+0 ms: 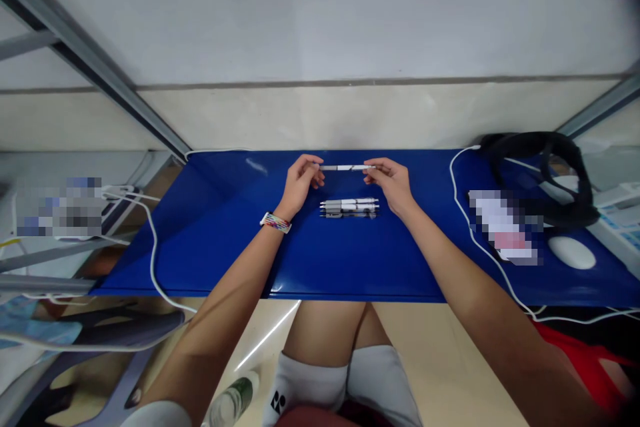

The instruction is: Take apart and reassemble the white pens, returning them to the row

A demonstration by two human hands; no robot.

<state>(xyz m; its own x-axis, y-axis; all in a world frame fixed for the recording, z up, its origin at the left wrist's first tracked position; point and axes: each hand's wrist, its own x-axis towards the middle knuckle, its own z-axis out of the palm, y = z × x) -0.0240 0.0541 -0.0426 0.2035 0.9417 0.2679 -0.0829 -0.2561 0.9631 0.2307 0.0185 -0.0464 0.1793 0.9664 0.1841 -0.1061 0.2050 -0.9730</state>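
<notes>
A white and grey pen (pixel 345 167) is held level, left to right, between my two hands. My left hand (pixel 303 177) pinches its grey end. At the white end, the fingers of my right hand (pixel 389 181) are closed on it too. Just nearer to me, several pens (pixel 349 207) lie side by side on the blue tabletop (pixel 220 213), parallel to the held one. The nearest of them looks clear and dark, the others white and grey. A colourful band (pixel 275 221) circles my left wrist.
On the right are a blurred-out phone-like item (pixel 503 227), a white mouse (pixel 573 252), a black strap-like headset (pixel 545 140) and a white cable (pixel 456 193). Another cable (pixel 153 240) hangs over the left edge. A wall (pixel 350 117) stands behind; a bottle (pixel 233 400) is below.
</notes>
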